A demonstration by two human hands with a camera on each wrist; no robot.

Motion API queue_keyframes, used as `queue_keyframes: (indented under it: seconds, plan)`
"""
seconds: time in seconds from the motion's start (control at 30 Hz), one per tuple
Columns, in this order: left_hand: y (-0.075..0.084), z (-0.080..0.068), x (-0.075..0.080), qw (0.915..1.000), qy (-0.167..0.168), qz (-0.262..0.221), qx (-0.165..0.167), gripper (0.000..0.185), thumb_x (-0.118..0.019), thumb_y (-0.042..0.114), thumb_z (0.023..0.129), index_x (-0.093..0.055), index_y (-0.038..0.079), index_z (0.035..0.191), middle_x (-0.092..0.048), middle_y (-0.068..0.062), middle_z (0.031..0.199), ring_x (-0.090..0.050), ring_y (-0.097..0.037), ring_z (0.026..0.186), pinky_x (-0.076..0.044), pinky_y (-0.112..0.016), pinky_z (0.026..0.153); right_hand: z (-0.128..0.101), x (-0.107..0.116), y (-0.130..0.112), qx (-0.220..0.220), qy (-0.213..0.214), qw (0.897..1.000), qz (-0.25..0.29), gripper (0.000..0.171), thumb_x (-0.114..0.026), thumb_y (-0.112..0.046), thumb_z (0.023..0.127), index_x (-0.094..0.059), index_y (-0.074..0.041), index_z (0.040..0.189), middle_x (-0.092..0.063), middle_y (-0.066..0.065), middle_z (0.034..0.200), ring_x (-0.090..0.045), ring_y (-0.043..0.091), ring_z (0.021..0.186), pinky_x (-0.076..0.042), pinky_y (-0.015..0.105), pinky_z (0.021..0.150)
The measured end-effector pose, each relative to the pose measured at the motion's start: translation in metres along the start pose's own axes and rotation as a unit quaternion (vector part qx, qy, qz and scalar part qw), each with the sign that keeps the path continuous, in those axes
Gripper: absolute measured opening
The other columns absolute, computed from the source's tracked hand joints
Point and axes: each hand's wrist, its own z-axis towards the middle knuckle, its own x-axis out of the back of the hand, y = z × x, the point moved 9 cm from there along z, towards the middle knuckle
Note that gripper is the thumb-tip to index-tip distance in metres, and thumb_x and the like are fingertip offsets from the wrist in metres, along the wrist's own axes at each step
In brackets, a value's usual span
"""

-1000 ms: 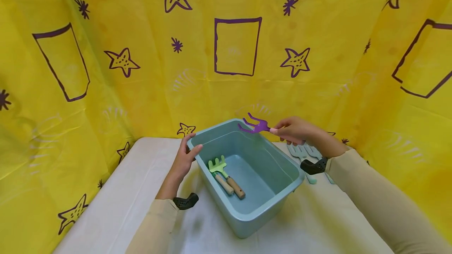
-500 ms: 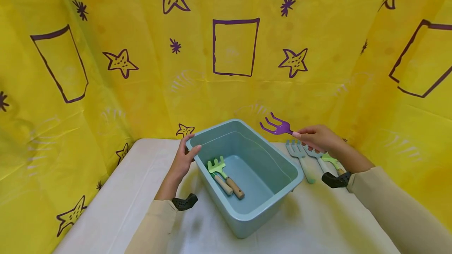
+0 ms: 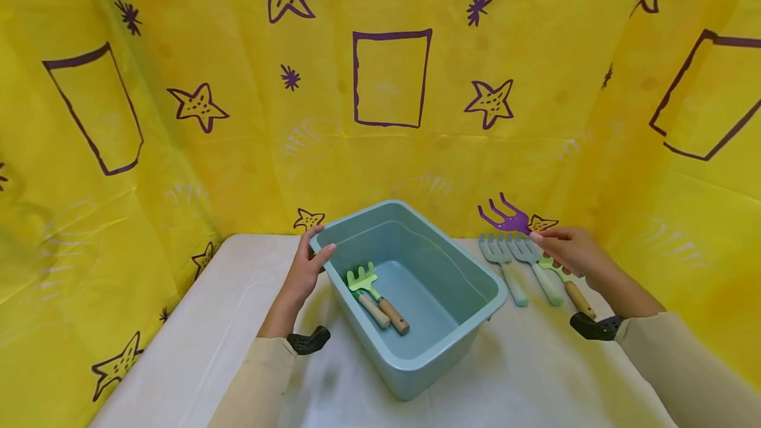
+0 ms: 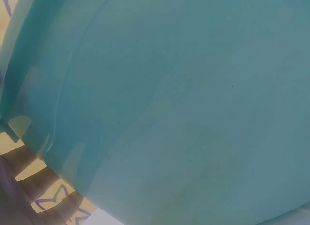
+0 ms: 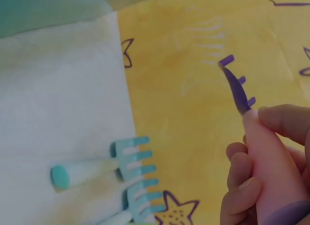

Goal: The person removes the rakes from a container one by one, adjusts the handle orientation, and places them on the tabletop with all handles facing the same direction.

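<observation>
My right hand [image 3: 567, 253] grips a small garden hand rake [image 3: 512, 218] with purple tines by its pink handle [image 5: 273, 167]. It holds the rake up over the far right part of the table, above other rakes. At the far left corner of a blue-green plastic tub [image 3: 436, 356], my left hand [image 3: 304, 269] holds the rim, thumb over the edge and fingers outside. Inside the tub lie a light green hand rake [image 3: 364, 279] with a wooden handle and a second wooden-handled tool [image 3: 373, 311], its head mostly hidden. The left wrist view shows mainly the tub's wall [image 4: 184, 99].
Right of the tub, two blue-green hand rakes [image 3: 496, 253] and a light green one [image 3: 577, 299] with a wooden handle lie side by side on the white tabletop [image 3: 238, 349]. A yellow curtain [image 3: 392, 164] with purple drawings hangs close behind and at both sides.
My right hand has carried the purple rake rightward and slightly down, from over the tub's far edge to above the rakes on the table. The left hand keeps its hold on the rim.
</observation>
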Motion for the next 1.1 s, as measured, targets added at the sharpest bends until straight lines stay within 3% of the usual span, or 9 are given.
queue_keyframes:
  seconds: [0.5,0.77,1.1]
  plan:
    - [-0.005,0.003,0.001,1.0,-0.002,-0.007,-0.006,0.059,-0.055,0.032,0.099,-0.025,0.023,0.149,-0.033,-0.016,0.148,-0.039,-0.038,0.13,-0.035,-0.057,0.104,-0.025,0.027,0.07,-0.077,0.037,0.996,0.009,0.074,-0.05,-0.06,0.093,-0.052,0.007,0.125,-0.061,0.007,0.083,-0.054,0.023,0.069,-0.044,0.031,0.05]
    - [-0.005,0.004,0.0,1.0,-0.002,-0.004,-0.008,0.059,-0.056,0.033,0.099,-0.026,0.022,0.149,-0.033,-0.016,0.149,-0.039,-0.039,0.131,-0.035,-0.058,0.104,-0.037,0.036,0.117,-0.122,0.049,0.991,0.033,0.072,-0.057,-0.049,0.094,-0.043,0.011,0.131,-0.064,0.006,0.086,-0.057,0.026,0.079,-0.05,0.033,0.06]
    - [-0.006,0.003,0.0,1.0,0.001,0.002,-0.009,0.059,-0.056,0.036,0.098,-0.027,0.022,0.148,-0.036,-0.016,0.146,-0.042,-0.038,0.128,-0.036,-0.057,0.103,-0.052,0.044,0.159,-0.157,0.083,0.983,0.034,0.074,-0.061,-0.048,0.093,-0.043,0.014,0.129,-0.061,0.012,0.085,-0.053,0.025,0.07,-0.048,0.033,0.054]
